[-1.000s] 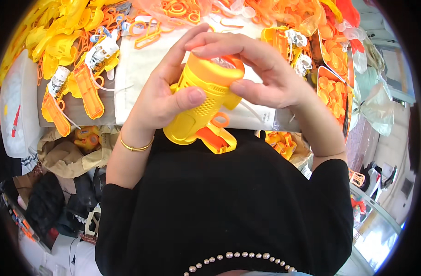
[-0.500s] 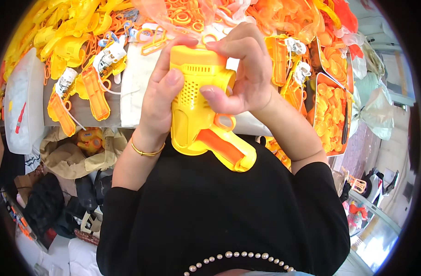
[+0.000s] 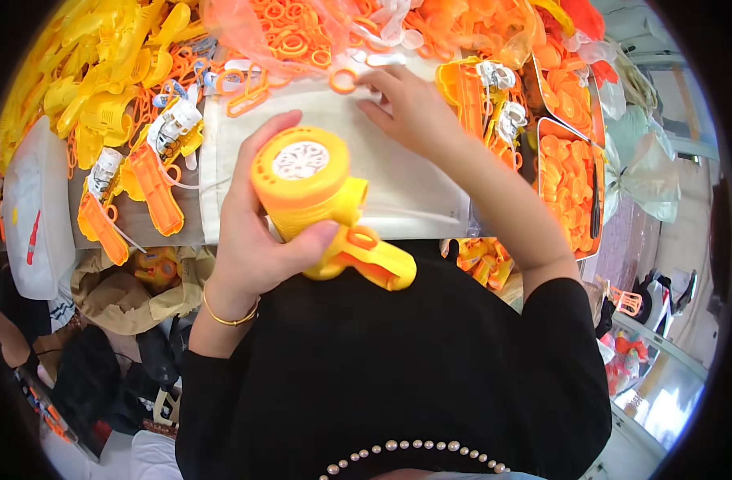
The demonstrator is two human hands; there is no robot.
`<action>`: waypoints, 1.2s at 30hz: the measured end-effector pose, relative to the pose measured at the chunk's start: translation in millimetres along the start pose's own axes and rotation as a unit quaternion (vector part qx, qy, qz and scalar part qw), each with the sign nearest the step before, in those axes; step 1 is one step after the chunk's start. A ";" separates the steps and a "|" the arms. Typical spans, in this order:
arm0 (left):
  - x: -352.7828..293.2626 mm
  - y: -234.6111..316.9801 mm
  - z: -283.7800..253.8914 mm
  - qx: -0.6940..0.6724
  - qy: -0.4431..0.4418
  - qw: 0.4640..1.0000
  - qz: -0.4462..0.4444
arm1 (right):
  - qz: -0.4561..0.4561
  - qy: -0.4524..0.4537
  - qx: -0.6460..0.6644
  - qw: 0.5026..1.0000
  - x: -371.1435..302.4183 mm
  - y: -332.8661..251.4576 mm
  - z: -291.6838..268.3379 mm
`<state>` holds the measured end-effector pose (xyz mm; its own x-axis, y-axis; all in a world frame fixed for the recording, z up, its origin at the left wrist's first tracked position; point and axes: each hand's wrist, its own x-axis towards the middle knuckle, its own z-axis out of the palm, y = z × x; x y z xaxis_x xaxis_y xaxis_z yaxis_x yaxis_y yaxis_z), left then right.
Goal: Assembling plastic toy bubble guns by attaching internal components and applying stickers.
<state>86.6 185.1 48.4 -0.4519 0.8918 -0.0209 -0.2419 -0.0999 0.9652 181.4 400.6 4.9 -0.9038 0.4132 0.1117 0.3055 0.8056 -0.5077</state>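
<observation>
My left hand is wrapped around a yellow toy gun with an orange cap. The cap, tilted toward me, has a round white patterned insert in its face. The toy's short handle and orange trigger ring point down to the right. My right hand is empty over the white mat, its thumb and fingers apart. Its fingertips are right beside a loose orange ring; whether they touch it I cannot tell.
Half-built toy guns with wires lie at the left, others at the right. Orange parts fill a box. Yellow shells and orange rings are heaped behind. A white mat lies ahead; a paper bag stands below left.
My right hand has let go of the toy gun and moved up beside the orange ring. My left hand has turned the toy so its capped end faces me, shifting slightly left.
</observation>
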 end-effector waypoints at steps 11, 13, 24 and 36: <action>-2.5 -11.9 -38.4 0.008 0.111 0.990 0.090 | -0.012 -0.038 0.048 0.998 -22.2 -17.6 -0.5; 5.4 -9.5 -34.9 0.007 0.117 0.989 0.096 | -0.044 -0.030 -0.005 0.999 -13.0 -14.8 11.0; 15.1 -12.4 -22.6 -0.042 0.170 0.976 0.128 | -0.155 -0.030 -0.059 0.986 3.9 -3.8 14.9; 19.9 -6.4 -25.4 0.068 0.123 0.981 0.132 | -0.178 -0.063 0.320 0.929 -32.8 -54.9 -43.1</action>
<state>57.4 192.3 35.2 -0.6804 0.7083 0.1884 0.0207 -0.2385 0.9709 207.1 361.2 65.9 -0.9534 0.0841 0.2899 -0.2236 0.4485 -0.8654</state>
